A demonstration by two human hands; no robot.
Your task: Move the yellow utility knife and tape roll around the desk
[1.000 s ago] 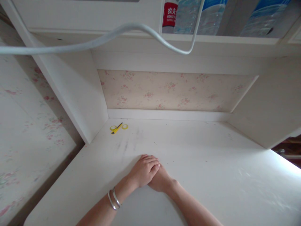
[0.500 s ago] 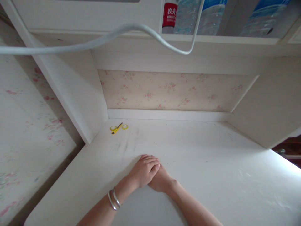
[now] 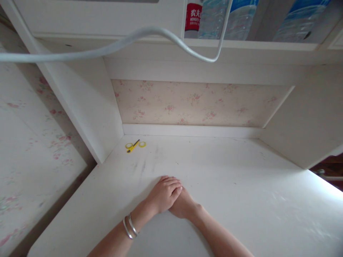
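Observation:
My left hand (image 3: pixel 164 194) lies over my right hand (image 3: pixel 183 204), both resting on the white desk (image 3: pixel 227 214). The left fingers are laid out across the back of the right hand, with no object in view between them. Beneath that cover the right fingers are hidden. Two silver bangles (image 3: pixel 130 226) circle my left wrist. Farther off, at the back left of the desk, a yellow utility knife (image 3: pixel 133 146) lies between two yellow rings that look like tape rolls (image 3: pixel 142 144) (image 3: pixel 129 145). Neither hand touches them.
Upright white panels (image 3: pixel 88 100) flank the desk, and floral wallpaper (image 3: pixel 187 103) covers the back. Overhead, a shelf (image 3: pixel 249 44) holds several plastic bottles (image 3: pixel 239 19). A pale cable (image 3: pixel 150 31) crosses the upper view close to the camera.

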